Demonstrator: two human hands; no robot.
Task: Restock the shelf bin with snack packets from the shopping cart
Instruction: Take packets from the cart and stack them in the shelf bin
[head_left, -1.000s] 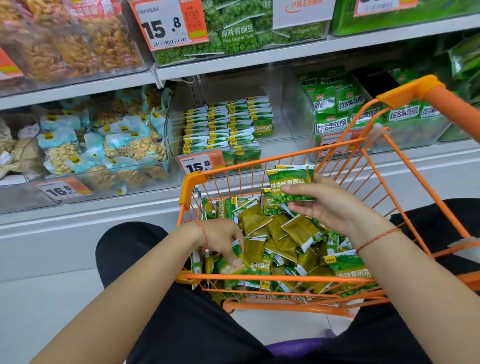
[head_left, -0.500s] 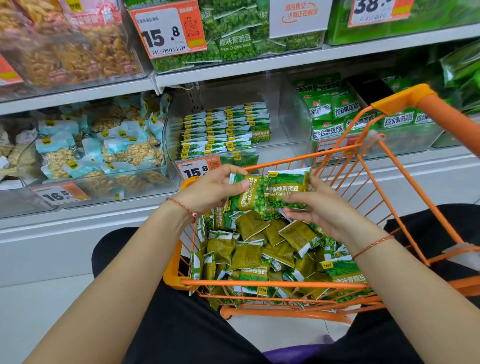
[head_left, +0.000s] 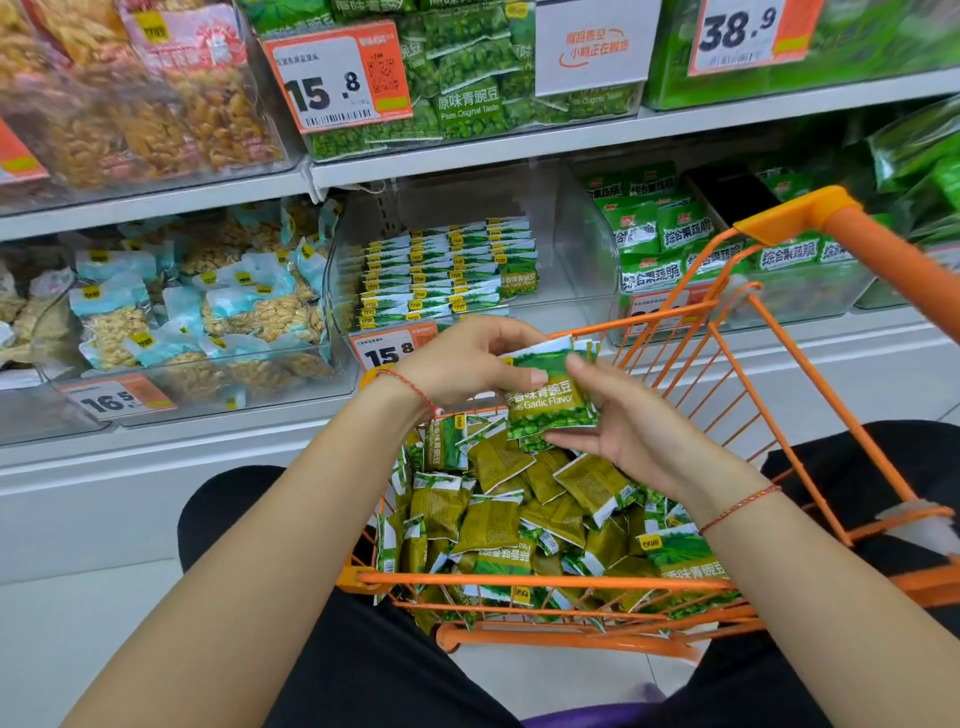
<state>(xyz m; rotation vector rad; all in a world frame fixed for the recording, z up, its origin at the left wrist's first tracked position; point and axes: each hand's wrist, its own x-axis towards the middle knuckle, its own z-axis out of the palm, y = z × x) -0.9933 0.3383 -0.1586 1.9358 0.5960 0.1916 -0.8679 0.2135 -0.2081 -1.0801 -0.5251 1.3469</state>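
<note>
Here, at far left, a clear bin of pale nut packs (head_left: 208, 317) sits on the lower shelf (head_left: 156, 447), behind a 16.5 tag (head_left: 117, 397). Just to its right is the clear bin (head_left: 571, 244) of green pea packets, a neat stack (head_left: 447, 270) filling its left part, the right part bare; a 15.8 tag (head_left: 389, 351) hangs at its front edge. In front of that bin, above the orange cart (head_left: 779, 395), the left hand (head_left: 457, 364) closes thumb and fingers on the upper left edge of a small bunch of packets (head_left: 550, 395) (the front one reads "Garlic Flavor"). The right hand (head_left: 628, 431) meets it from the other side, thumb pressed on the front, fingers curled beneath, so both hands grip the same bunch. It is held over the cart's far end, clear of the loose packets (head_left: 519, 514) heaped in the cart. Each wrist wears a red string. Further right, a bin of brighter green bags (head_left: 670, 239) stands behind the cart's handle (head_left: 883, 260).
</note>
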